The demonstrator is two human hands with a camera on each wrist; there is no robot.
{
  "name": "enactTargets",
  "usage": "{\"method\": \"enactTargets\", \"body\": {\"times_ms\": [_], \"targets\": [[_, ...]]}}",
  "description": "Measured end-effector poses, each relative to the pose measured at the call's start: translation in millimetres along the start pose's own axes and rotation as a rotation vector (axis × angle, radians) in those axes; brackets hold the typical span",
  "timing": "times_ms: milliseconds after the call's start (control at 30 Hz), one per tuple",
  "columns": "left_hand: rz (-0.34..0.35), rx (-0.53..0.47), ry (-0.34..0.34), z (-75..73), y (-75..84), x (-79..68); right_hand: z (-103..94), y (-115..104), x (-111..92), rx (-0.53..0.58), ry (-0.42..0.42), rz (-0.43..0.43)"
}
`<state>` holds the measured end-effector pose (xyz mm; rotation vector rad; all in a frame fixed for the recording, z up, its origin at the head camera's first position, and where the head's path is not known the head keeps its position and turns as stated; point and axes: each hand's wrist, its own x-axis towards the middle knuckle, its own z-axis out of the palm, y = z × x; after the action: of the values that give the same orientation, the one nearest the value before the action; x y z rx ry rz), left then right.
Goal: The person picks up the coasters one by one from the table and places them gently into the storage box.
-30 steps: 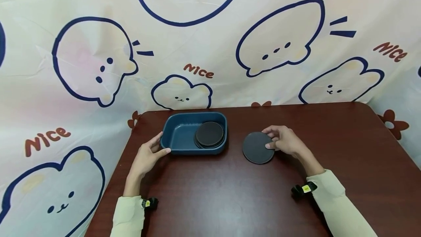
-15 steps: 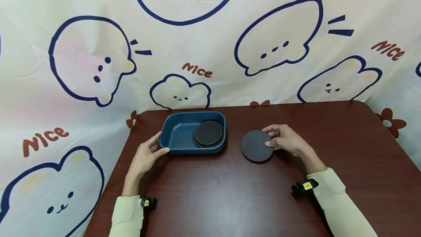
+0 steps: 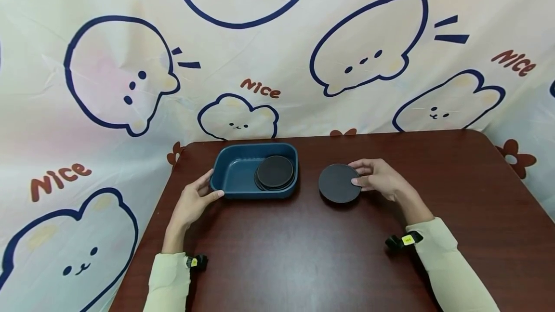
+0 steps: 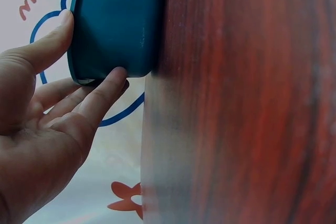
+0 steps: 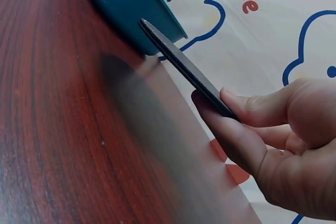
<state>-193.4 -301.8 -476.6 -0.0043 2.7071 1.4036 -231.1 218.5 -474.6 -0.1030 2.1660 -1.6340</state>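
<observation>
A blue rectangular container (image 3: pixel 238 195) stands at the table's far left. My left hand (image 3: pixel 191 202) grips its near-left corner, thumb at the front rim and fingers against the end wall; in the left wrist view the thumb (image 4: pixel 59 34) lies along the rim edge. Inside, at the right end, several round black coasters (image 3: pixel 275 171) are stacked. To the right of the container, my right hand (image 3: pixel 381 181) pinches another round black coaster (image 3: pixel 338 183) by its right edge between thumb and fingers. In the right wrist view that coaster (image 5: pixel 178 61) is tilted and raised off the table.
The dark wood table (image 3: pixel 277 249) reaches back to a cartoon-printed cloth (image 3: pixel 295 61) close behind the container. A black strap device with a yellow label sits on each wrist, the right-hand one (image 3: pixel 403 240) near the sleeve cuff.
The coaster in my right hand has risen from near the tabletop, and a darker shadow shows beneath it. My left hand stays on the container; the head view has shifted slightly.
</observation>
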Motion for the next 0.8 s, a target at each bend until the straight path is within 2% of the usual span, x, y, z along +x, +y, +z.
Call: {"method": "enactTargets", "body": {"times_ms": [500,800], "targets": [[0.002,-0.005,-0.007,2.0,-1.5,1.0,-7.2,-1.6,-3.2,0.127,0.066,0.032],[0.001,-0.005,0.001,0.4,-1.8,1.1,-12.1,-13.9,1.4,0.199,0.081,-0.017]]}}
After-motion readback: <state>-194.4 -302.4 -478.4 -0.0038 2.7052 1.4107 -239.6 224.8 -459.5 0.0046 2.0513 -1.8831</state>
